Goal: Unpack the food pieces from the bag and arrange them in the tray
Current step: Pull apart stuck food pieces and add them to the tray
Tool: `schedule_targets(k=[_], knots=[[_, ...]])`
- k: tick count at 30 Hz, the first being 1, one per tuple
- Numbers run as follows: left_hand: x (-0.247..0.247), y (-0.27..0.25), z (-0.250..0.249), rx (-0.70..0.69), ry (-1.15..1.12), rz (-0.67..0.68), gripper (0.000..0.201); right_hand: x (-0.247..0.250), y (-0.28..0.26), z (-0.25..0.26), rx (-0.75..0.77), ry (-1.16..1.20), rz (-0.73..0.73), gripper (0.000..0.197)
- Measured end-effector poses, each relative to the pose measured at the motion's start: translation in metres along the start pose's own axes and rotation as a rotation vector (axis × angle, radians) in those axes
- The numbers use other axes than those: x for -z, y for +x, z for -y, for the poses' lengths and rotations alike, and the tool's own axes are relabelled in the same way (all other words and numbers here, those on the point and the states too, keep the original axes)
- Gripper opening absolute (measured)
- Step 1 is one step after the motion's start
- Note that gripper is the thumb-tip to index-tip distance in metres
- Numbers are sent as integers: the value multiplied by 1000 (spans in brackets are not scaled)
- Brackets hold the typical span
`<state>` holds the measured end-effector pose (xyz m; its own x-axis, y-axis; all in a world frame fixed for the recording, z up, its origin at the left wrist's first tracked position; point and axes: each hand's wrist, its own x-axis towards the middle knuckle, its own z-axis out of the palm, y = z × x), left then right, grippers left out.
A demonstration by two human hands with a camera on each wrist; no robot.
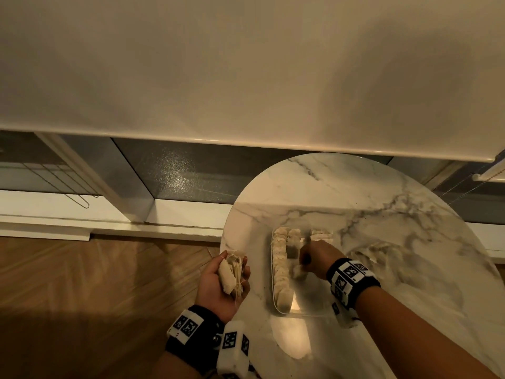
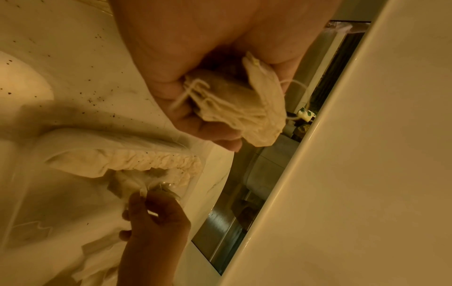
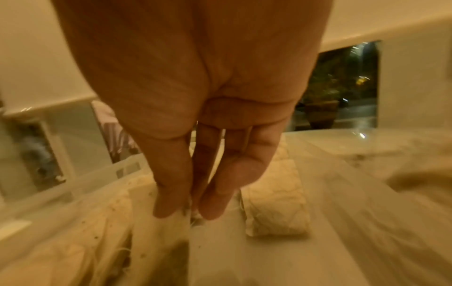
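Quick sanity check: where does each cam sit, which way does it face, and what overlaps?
Head: worn on the head, facing forward-down at the marble table; both forearms show.
Left wrist: along the left hand, which holds a stack of pouches.
Right wrist: along the right hand, fingers pinching a pouch.
Shared: the clear tray and its pouch row.

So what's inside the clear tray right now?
The clear plastic tray holds rows of pale tea-bag-like sachets: a full row on its left side and shorter ones beside it. The right hand covers the middle.
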<state>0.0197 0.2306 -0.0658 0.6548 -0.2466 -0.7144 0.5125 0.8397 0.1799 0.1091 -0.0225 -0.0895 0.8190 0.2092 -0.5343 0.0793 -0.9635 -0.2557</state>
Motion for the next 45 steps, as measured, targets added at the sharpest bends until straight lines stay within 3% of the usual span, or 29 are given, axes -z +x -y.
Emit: schedule_targets(k=[8,22,27,33,40,45], knots=[[1,1,6,4,9,-25,44,10,28,19,-13,-82,-100,15],[-1,0,8,0,25,-25,41,5,38,19,-121,70,-241,13],[-6,-2,12,6,42,-24,40,8,33,10,-171,301,-279,7],[-14,-6,17,62,65,36,47,18,-12,5,-264,796,-429,4],[-40,-20,32,113,121,120,43,23,-80,35,71,954,-381,2],[-53,-25,46,155,224,140,46,28,-102,44,250,848,-313,18]])
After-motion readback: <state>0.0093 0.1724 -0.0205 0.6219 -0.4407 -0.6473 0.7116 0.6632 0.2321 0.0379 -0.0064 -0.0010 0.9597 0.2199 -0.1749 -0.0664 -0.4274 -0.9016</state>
